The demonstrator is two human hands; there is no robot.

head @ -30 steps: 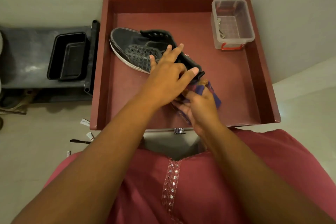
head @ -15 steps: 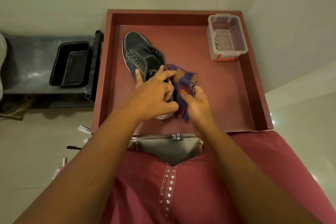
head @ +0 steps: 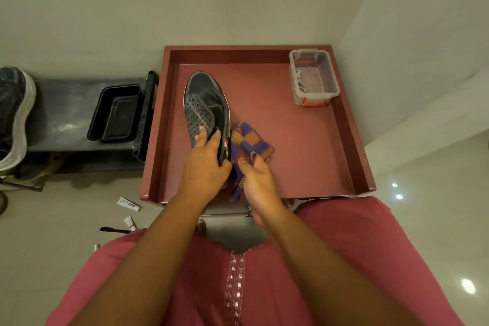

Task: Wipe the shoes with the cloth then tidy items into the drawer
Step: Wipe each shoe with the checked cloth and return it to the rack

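Black canvas shoe [head: 206,103] now lies toe-away near the drawer's [head: 352,124] left wall, swung round from slantwise. Left hand [head: 205,167] clasps its heel; right hand [head: 258,180] pinches the checked cloth [head: 248,143] beside it. Wiping seems underway.

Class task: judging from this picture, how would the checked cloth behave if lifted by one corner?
The cloth probably flops: it is bunched in folds in the right hand, a tail drooping below. Likely light, since a thumb-and-finger pinch holds it. Unlikely to slip; it looks woven.
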